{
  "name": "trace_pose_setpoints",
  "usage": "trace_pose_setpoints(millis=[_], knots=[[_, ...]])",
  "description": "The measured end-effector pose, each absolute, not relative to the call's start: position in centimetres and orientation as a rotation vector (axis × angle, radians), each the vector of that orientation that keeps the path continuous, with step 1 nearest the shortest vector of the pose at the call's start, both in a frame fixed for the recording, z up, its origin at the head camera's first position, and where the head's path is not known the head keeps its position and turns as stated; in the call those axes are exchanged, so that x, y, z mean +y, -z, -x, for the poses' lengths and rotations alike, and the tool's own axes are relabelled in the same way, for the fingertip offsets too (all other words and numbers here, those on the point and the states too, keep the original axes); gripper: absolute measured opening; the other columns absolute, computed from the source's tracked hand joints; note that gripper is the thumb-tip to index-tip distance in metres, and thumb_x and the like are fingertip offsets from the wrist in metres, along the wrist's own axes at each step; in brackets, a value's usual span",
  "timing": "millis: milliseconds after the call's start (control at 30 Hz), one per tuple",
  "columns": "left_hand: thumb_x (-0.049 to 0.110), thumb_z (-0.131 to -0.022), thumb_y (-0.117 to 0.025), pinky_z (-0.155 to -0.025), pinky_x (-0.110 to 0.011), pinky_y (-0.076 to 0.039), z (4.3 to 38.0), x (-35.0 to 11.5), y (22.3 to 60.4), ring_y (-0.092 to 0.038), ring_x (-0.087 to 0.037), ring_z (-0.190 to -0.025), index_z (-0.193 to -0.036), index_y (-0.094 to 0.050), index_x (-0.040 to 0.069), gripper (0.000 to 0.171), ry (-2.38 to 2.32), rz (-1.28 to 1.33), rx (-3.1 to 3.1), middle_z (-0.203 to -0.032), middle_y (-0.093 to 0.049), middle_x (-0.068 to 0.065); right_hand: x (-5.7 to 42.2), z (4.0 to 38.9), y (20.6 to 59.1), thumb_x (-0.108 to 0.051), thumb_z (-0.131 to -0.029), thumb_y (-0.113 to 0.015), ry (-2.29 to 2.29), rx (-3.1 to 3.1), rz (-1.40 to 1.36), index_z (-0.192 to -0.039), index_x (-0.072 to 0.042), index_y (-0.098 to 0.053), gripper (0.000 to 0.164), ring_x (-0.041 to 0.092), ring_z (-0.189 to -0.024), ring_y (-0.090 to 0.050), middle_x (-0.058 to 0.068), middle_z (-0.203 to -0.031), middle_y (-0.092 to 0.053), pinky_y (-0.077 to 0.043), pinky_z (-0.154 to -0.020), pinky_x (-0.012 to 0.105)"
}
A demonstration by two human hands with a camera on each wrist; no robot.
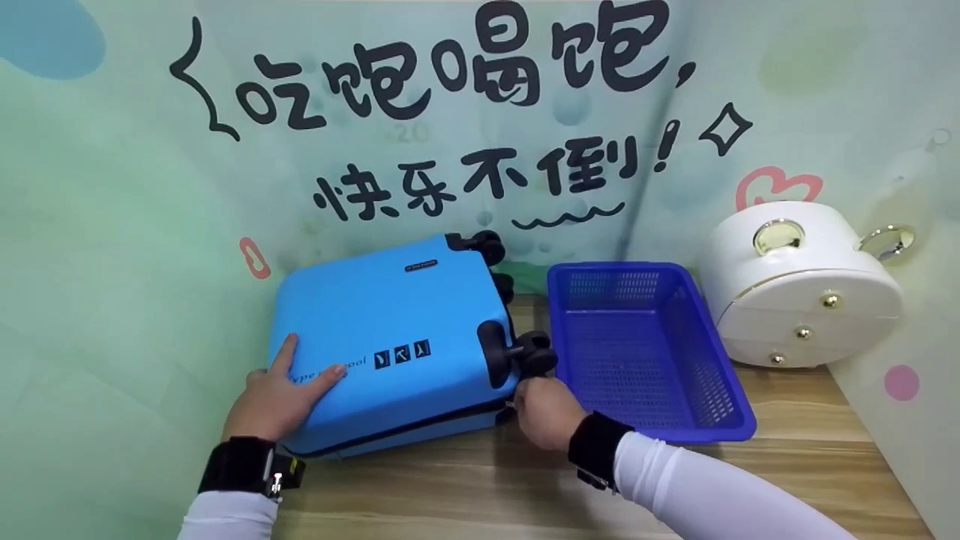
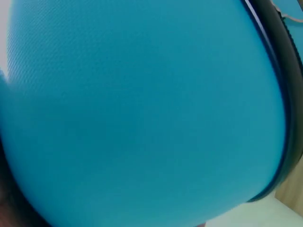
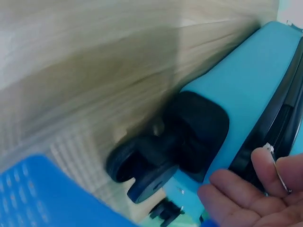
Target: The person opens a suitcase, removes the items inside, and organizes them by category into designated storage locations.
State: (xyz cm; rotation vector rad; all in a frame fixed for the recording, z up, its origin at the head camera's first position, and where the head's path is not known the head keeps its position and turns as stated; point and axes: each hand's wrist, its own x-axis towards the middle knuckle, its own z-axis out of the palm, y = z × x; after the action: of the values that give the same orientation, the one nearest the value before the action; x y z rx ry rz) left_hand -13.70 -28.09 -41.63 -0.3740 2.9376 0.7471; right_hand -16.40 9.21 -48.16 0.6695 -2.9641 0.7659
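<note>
A light blue hard-shell suitcase (image 1: 382,307) lies on its side on the wooden surface, its black wheels (image 1: 534,354) facing right. My left hand (image 1: 274,399) rests on the upper shell near the left front corner, thumb and a finger spread. Only the blue shell (image 2: 147,109) and black zipper band (image 2: 284,85) fill most of the left wrist view. At the wheel end, my right hand (image 1: 549,414) pinches a small metal zipper pull (image 3: 270,148) between thumb and finger, beside the zipper track (image 3: 279,127).
A blue plastic basket (image 1: 649,433) with perforated walls stands right of the suitcase, close to my right hand. Behind it on the right, a white rounded box (image 1: 817,315) with gold knobs leans tilted. Printed walls (image 1: 135,300) enclose the left, back and right.
</note>
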Motion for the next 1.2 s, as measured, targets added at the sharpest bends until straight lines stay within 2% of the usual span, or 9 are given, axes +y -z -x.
trace_pose_setpoints(millis=[233, 367, 500, 600, 667, 733, 800, 967, 1200], knots=[[0.091, -0.070, -0.036, -0.055, -0.044, -0.049, 10.2, -27.2, 41.1, -0.056, -0.039, -0.078, -0.154, 0.001, 0.015, 0.120, -0.607, 0.399, 2.927, -0.120, -0.037, -0.045, 9.7, 17.9, 47.9, 0.003, -0.077, -0.054, -0.743, -3.008, -0.668, -0.067, -0.015, -0.058, 0.021, 0.013, -0.057, -0.055, -0.006, -0.062, -0.056, -0.048, -0.055, 0.033], [0.092, -0.067, -0.036, -0.056, -0.047, -0.049, 8.1, -25.9, 40.6, -0.055, -0.039, -0.077, -0.153, 0.000, 0.005, 0.128, -0.525, 0.396, 2.902, -0.115, -0.039, -0.046, 10.1, 19.1, 47.7, 0.002, -0.079, -0.055, -0.674, -3.004, -0.664, -0.067, -0.015, -0.056, 0.021, 0.015, -0.059, -0.056, -0.004, -0.062, -0.056, -0.049, -0.057, 0.034], [0.095, -0.060, -0.041, -0.053, -0.042, -0.046, 7.0, -24.8, 40.1, -0.054, -0.037, -0.074, -0.151, 0.000, -0.001, 0.139, -0.478, 0.400, 2.901, -0.108, -0.040, -0.044, 10.1, 20.4, 47.3, -0.001, -0.081, -0.057, -0.593, -3.034, -0.615, -0.067, -0.016, -0.056, 0.021, 0.016, -0.060, -0.056, -0.003, -0.062, -0.055, -0.050, -0.059, 0.034], [0.094, -0.057, -0.048, -0.052, -0.039, -0.044, 7.2, -24.4, 40.2, -0.055, -0.038, -0.075, -0.152, 0.002, 0.001, 0.142, -0.508, 0.366, 2.926, -0.127, -0.025, -0.048, 9.7, 20.9, 46.9, -0.002, -0.080, -0.058, -0.534, -3.068, -0.572, -0.067, -0.016, -0.056, 0.019, 0.016, -0.061, -0.056, -0.004, -0.061, -0.054, -0.050, -0.065, 0.036], [0.093, -0.056, -0.051, -0.052, -0.038, -0.045, 7.8, -24.3, 40.4, -0.057, -0.042, -0.079, -0.153, 0.003, 0.005, 0.142, -0.551, 0.343, 2.936, -0.141, -0.002, -0.046, 9.4, 20.9, 46.7, -0.003, -0.080, -0.059, -0.548, -3.092, -0.535, -0.068, -0.015, -0.057, 0.018, 0.017, -0.062, -0.057, -0.003, -0.062, -0.055, -0.050, -0.067, 0.037], [0.092, -0.056, -0.052, -0.055, -0.039, -0.046, 8.3, -24.1, 40.7, -0.056, -0.049, -0.086, -0.154, 0.003, 0.009, 0.140, -0.580, 0.323, 2.955, -0.146, 0.021, -0.038, 9.1, 20.8, 46.6, -0.004, -0.082, -0.059, -0.573, -3.120, -0.485, -0.070, -0.015, -0.057, 0.017, 0.017, -0.065, -0.058, -0.002, -0.064, -0.056, -0.050, -0.069, 0.037], [0.093, -0.056, -0.050, -0.057, -0.042, -0.048, 8.7, -24.0, 40.9, -0.055, -0.055, -0.091, -0.154, 0.004, 0.011, 0.139, -0.586, 0.330, 2.967, -0.146, 0.027, -0.034, 8.8, 20.6, 46.6, -0.004, -0.084, -0.058, -0.645, -3.144, -0.437, -0.072, -0.013, -0.058, 0.014, 0.018, -0.066, -0.059, 0.000, -0.066, -0.057, -0.051, -0.065, 0.037], [0.095, -0.056, -0.047, -0.063, -0.051, -0.049, 8.7, -23.7, 41.0, -0.052, -0.059, -0.092, -0.154, 0.002, 0.010, 0.139, -0.547, 0.357, 2.996, -0.147, 0.024, -0.034, 8.4, 20.4, 46.8, -0.004, -0.085, -0.058, -0.738, -3.145, -0.371, -0.082, -0.009, -0.060, 0.006, 0.020, -0.071, -0.060, 0.003, -0.072, -0.059, -0.051, -0.064, 0.037], [0.095, -0.050, -0.051, -0.059, -0.052, -0.049, 6.6, -21.9, 40.4, -0.053, -0.053, -0.081, -0.153, -0.004, 0.003, 0.146, -0.430, 0.319, 2.963, -0.144, 0.007, -0.043, 9.2, 21.5, 46.8, -0.009, -0.081, -0.066, -0.615, -3.107, -0.383, -0.087, -0.007, -0.063, 0.006, 0.029, -0.082, -0.064, 0.007, -0.078, -0.064, -0.051, -0.076, 0.042]])
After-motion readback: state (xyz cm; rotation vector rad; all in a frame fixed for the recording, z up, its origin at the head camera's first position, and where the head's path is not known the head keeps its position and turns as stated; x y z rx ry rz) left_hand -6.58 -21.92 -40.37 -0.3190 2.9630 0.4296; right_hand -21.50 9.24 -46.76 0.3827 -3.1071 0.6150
